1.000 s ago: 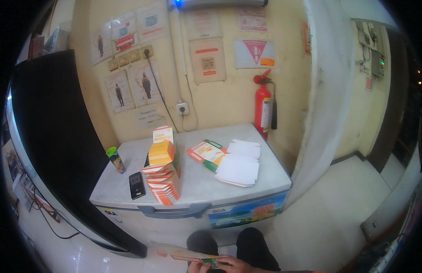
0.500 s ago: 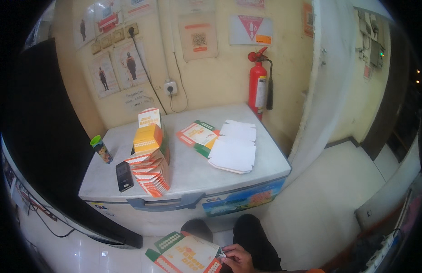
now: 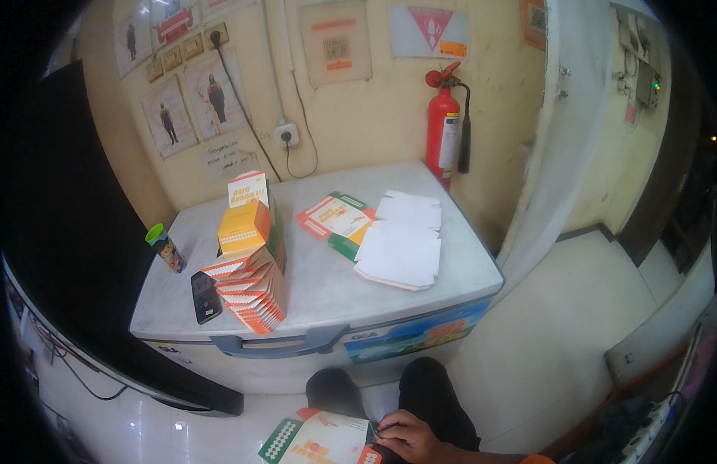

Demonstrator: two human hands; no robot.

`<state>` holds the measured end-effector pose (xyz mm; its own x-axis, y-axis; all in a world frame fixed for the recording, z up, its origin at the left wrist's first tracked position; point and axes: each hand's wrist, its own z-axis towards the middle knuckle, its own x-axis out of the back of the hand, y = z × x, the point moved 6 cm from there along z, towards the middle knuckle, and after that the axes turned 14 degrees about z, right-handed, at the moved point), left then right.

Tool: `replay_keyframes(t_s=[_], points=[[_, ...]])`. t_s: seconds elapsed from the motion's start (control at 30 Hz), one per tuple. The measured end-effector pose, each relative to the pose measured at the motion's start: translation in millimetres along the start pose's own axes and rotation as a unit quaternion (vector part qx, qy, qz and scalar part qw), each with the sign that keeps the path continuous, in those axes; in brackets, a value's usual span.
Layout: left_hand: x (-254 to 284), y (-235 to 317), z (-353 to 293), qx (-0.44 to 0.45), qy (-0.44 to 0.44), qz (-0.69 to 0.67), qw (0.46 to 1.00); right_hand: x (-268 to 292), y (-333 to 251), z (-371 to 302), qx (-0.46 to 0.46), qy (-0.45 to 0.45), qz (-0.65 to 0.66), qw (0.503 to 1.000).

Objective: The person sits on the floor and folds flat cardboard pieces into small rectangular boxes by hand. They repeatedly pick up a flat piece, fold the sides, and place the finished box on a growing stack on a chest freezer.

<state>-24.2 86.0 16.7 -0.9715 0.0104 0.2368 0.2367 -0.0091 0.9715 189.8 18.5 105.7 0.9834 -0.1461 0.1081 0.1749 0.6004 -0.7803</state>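
A flat cardboard box blank (image 3: 316, 439), printed white, orange and green, lies over my lap at the lower edge. My right hand (image 3: 407, 435) is closed on its right side, fingers bent around a flap. My left hand does not show. On the chest freezer (image 3: 316, 298) ahead stands a pile of folded cartons (image 3: 254, 298), with a yellow carton (image 3: 244, 226) above it. To the right lie a printed box blank (image 3: 335, 215) and several white-side-up blanks (image 3: 397, 251), partly overlapping.
A dark phone (image 3: 206, 298) and a green-rimmed cup (image 3: 166, 249) are left of the cartons. The freezer's grey handle (image 3: 281, 344) juts toward my knees. A red fire extinguisher (image 3: 443, 127) hangs on the wall behind, near a plugged-in socket (image 3: 286, 136).
The blank in my lap has shifted slightly right and lower, and its left green flap has turned. My right hand stays at its right side. The view has tilted down a little.
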Motion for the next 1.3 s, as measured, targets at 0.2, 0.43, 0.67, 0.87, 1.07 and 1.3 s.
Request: replay_keyframes(t_s=[0.2,0.43,0.67,0.87,1.07,1.3], points=[[3.9,1.4,5.2,-0.011,0.012,0.002,1.000,-4.6,11.0,-2.6,-0.115,-0.001,0.100,0.988],[-4.3,1.4,4.7,-0.020,0.008,0.011,1.000,-7.4,13.6,-14.9,-0.016,0.009,0.020,1.000],[-12.5,-1.6,0.8,-0.027,0.002,0.017,1.000,2.8,8.0,2.7,-0.051,-0.020,0.023,0.998],[-17.9,-5.5,-3.1,-0.035,0.005,0.018,0.999,1.9,13.9,-2.2,-0.103,-0.018,0.103,0.989],[-26.2,-9.3,-8.6,-0.060,0.007,0.016,0.998,-3.4,-24.2,16.8,0.014,-0.010,0.020,1.000],[-33.6,-22.5,-29.3,-0.127,-0.008,0.003,0.992,7.5,-13.9,13.0,-0.009,-0.067,-0.053,0.996]])
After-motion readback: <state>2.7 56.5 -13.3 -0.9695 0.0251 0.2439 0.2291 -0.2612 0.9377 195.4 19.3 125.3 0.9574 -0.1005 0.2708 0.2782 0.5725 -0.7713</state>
